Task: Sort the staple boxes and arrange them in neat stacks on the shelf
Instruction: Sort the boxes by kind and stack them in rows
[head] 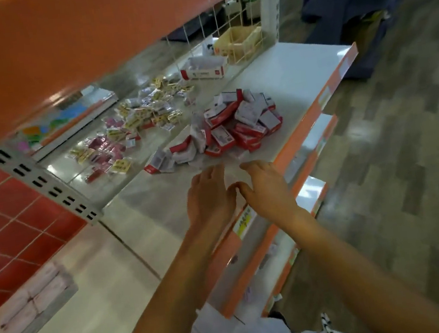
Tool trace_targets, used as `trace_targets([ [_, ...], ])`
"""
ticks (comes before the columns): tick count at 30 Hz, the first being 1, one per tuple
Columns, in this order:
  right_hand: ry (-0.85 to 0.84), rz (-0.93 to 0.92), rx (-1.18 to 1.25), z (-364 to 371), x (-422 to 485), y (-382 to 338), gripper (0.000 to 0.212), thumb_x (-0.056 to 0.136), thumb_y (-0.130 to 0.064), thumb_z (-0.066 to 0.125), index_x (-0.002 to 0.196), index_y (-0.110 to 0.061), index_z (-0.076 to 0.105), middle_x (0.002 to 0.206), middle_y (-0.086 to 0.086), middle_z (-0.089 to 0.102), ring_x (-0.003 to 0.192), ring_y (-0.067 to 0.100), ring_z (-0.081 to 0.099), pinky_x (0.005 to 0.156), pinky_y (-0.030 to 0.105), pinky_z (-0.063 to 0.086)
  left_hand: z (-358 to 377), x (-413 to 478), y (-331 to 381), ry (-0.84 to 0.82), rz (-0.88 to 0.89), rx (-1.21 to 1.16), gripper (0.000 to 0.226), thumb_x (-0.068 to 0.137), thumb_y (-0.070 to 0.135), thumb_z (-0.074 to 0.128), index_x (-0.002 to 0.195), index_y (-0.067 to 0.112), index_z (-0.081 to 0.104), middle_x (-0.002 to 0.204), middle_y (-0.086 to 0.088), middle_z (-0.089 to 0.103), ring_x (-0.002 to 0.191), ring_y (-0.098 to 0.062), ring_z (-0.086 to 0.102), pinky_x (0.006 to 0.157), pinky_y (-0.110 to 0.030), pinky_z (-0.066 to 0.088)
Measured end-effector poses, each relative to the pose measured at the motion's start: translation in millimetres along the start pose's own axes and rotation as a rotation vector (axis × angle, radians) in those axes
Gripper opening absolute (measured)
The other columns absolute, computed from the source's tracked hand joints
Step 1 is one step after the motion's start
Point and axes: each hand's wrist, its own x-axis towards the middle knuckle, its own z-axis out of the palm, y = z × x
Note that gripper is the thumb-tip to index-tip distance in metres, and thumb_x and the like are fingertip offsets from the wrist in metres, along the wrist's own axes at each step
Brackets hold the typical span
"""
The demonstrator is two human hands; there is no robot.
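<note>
Heap of red-and-white cardboard staple boxes [238, 125] at the centre of the frame, jumbled on the white metal shelf [290, 74]; a few lie spilled toward the lower left of the pile, and motion blur makes their print unreadable. Just below the heap, the left hand [210, 195] and right hand [265, 185] lie palm down on the shelf, fingers straight and a little apart, holding nothing, thumbs meeting between them. Their fingertips are smeared, and whether they rest on a clear film there cannot be told. Behind a white wire grid [223, 27], upper centre, sit small yellow and pink packets [135, 121], an open red-and-white carton [205, 68] and a pale woven basket [237, 41]. An orange shelf board [60, 47] hides the upper left.
</note>
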Motion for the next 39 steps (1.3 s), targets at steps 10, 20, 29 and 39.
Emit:
trace_targets([
  [10, 0.134, 0.118, 0.098, -10, 66, 47, 0.045, 0.086, -0.022, 0.065, 0.123, -0.001, 0.051, 0.115, 0.021, 0.056, 0.105, 0.037, 0.051, 0.086, 0.041, 0.043, 16, 64, 16, 0.095, -0.072, -0.103, 0.037, 0.089, 0.033, 0.06, 0.119, 0.011, 0.055, 0.115, -0.008, 0.062, 0.104, -0.027, 0.058, 0.076, -0.03, 0.041],
  [20, 0.132, 0.105, 0.139, -21, 122, 71, 0.047, 0.086, -0.03, 0.062, 0.119, 0.0, 0.049, 0.116, 0.021, 0.052, 0.105, 0.035, 0.048, 0.085, 0.038, 0.04, 29, 102, 38, 0.19, -0.339, -0.182, 0.066, 0.084, 0.05, 0.063, 0.133, 0.011, 0.042, 0.121, -0.009, 0.061, 0.108, -0.029, 0.06, 0.083, -0.04, 0.052],
  [29, 0.031, -0.002, 0.128, -15, 150, 95, 0.049, 0.084, -0.024, 0.065, 0.125, -0.005, 0.046, 0.115, 0.016, 0.057, 0.105, 0.034, 0.051, 0.087, 0.035, 0.038, 36, 117, 49, 0.214, -0.532, -0.13, 0.057, 0.084, 0.041, 0.069, 0.12, 0.004, 0.044, 0.118, -0.013, 0.057, 0.106, -0.027, 0.057, 0.075, -0.029, 0.041],
  [39, 0.005, -0.105, 0.25, -22, 146, 100, 0.051, 0.08, -0.025, 0.072, 0.123, -0.006, 0.053, 0.122, 0.018, 0.053, 0.112, 0.034, 0.049, 0.085, 0.032, 0.039, 40, 100, 45, 0.32, -0.503, -0.154, 0.045, 0.08, 0.027, 0.069, 0.119, 0.006, 0.06, 0.11, -0.014, 0.057, 0.098, -0.028, 0.057, 0.07, -0.023, 0.037],
])
